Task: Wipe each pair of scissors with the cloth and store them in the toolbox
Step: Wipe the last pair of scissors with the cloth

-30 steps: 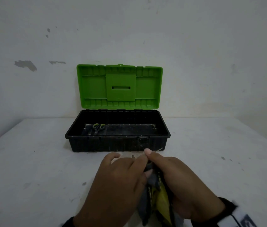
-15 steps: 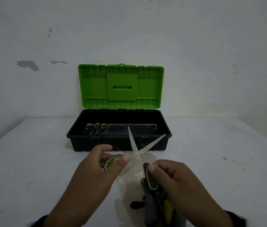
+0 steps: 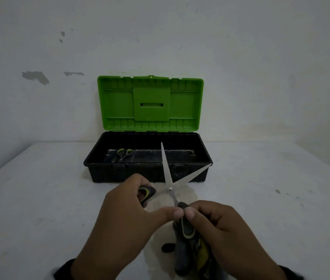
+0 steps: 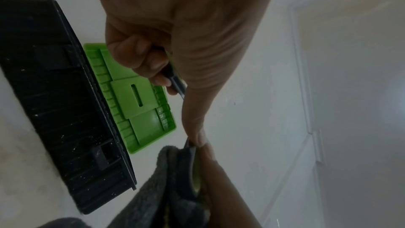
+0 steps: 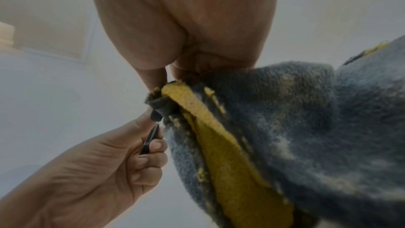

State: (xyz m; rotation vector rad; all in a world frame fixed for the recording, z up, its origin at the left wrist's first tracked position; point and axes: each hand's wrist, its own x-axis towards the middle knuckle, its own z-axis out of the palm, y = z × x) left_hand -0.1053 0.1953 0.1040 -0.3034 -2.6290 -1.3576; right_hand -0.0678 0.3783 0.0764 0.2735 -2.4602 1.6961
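I hold a pair of scissors (image 3: 169, 181) with black-and-green handles, blades spread wide apart and pointing at the toolbox (image 3: 148, 170). My left hand (image 3: 131, 215) grips one handle loop (image 3: 147, 194). My right hand (image 3: 220, 229) pinches the other handle (image 3: 187, 229) together with a grey-and-yellow cloth (image 5: 274, 136), which hangs below it. In the left wrist view the left fingers (image 4: 140, 58) curl round the dark handle. A second pair of scissors (image 3: 123, 153) lies in the left part of the black toolbox, whose green lid (image 3: 150, 104) stands open.
The toolbox sits on a white table (image 3: 38, 199) against a white wall. A pale damp-looking patch (image 3: 188, 195) marks the table under the scissors. Bare tabletop lies on both sides of the box.
A second ago both hands were bunched over the cloth with the blades covered. Now the hands have drawn apart, and the scissors stand raised with their blades spread wide, pointing toward the box.
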